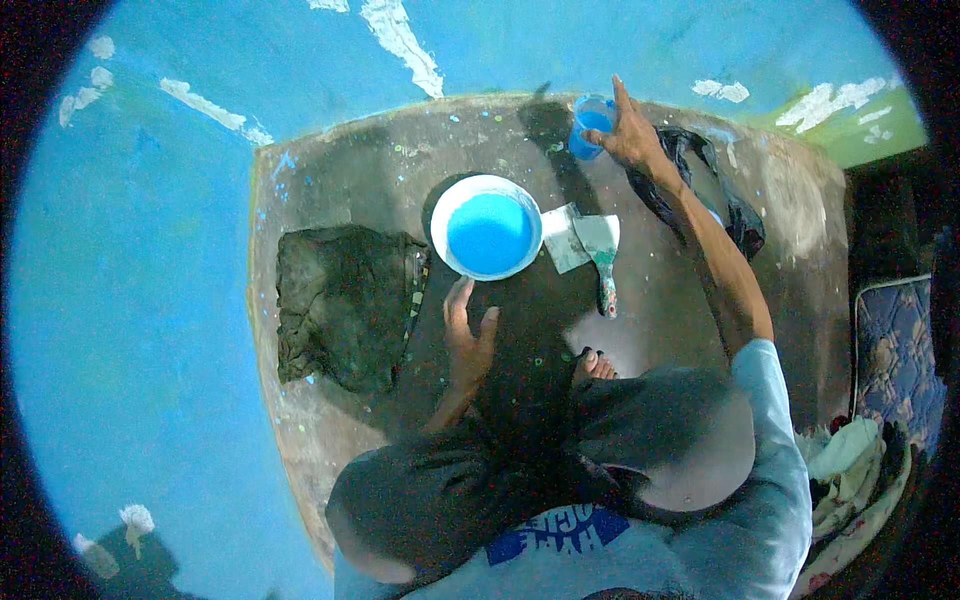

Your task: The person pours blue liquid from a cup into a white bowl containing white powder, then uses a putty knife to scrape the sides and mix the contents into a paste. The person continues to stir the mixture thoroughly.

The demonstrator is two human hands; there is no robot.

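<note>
A white bucket (439, 229) with bright blue paint inside stands on the floor in front of me. My left hand (468, 335) is open just below its near rim, thumb and fingers apart; whether a fingertip touches the rim is hard to tell. At the far right, close to the wall, my right hand (632, 136) grips a translucent blue plastic cup (583, 143). Blue liquid shows in the cup, and part of it hides behind my fingers. Right of the bucket lie a putty knife (604, 258) and a pale flat sheet (566, 241).
A dark crumpled cloth (345, 305) lies left of the bucket. A black plastic bag (742, 222) sits beneath my right forearm. Blue walls (150, 260) with white patches border the paint-spotted floor. A flowered mattress (893, 350) and heaped fabric (850, 480) are at the right.
</note>
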